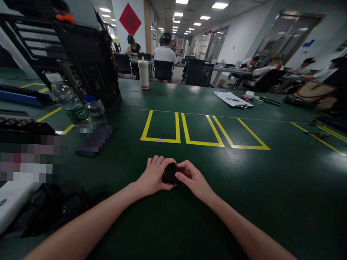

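A small black rounded object point(169, 173) is between my hands, low over the green tabletop; its kind does not show. My left hand point(153, 172) curls around its left side, with the thumb below and the fingers over the top. From the other side, the thumb and fingertips of my right hand point(193, 180) pinch its right edge. Fingers cover part of the object. Just beyond my hands, yellow tape point(161, 140) marks three open-ended boxes on the green table point(169, 229).
On the left stand plastic bottles point(73, 106), a black open-frame case point(90, 65) and a white device point(9, 203). Farther back are a white cup point(143, 73) and a clipboard with paper point(232, 99). Several people sit at desks beyond.
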Motion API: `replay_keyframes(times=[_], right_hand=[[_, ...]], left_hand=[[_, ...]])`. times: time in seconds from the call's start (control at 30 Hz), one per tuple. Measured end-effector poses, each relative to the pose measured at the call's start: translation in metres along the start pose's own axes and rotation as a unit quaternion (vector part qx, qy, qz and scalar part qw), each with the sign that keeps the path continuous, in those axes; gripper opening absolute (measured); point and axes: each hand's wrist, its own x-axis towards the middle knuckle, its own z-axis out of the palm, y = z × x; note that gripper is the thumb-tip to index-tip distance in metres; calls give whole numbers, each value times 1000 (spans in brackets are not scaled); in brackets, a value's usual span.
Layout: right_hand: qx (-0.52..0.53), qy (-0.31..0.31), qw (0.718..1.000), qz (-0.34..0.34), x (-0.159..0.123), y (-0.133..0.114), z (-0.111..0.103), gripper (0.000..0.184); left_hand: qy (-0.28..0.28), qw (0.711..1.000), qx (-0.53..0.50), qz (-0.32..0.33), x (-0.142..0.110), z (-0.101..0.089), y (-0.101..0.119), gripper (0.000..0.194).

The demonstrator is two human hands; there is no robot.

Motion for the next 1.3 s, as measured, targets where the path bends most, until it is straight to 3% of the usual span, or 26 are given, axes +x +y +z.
replay_keyframes(times=[0.2, 0.37, 0.5, 0.63, 0.83, 1.13, 1.3], right_hand=[[-41, -8, 999, 14, -1, -1, -3, 25], [7, -47, 999, -2, -4, -3, -2, 25], [-9, -13, 1000, -10, -3, -2, 0, 17], [-33, 6, 999, 0, -2, -1, 0, 21], [-27, -23, 999, -27, -7, -2, 0, 24], [-13, 17, 1000, -18, 0, 4, 1, 22], [-53, -23, 998, 12, -2, 0, -3, 22]], left_hand=[[11, 1000, -5, 0, 0, 6, -5, 57], [31, 1000, 3, -1, -1, 11, -8, 56], [25, 1000, 2, 9, -1, 10, -6, 55], [32, 999, 2, -2, -2, 8, -5, 56], [17, 1000, -2, 5, -1, 6, -4, 54], [47, 999, 22, 3, 0, 17, -10, 59], [44, 999, 25, 7, 0, 16, -10, 58]])
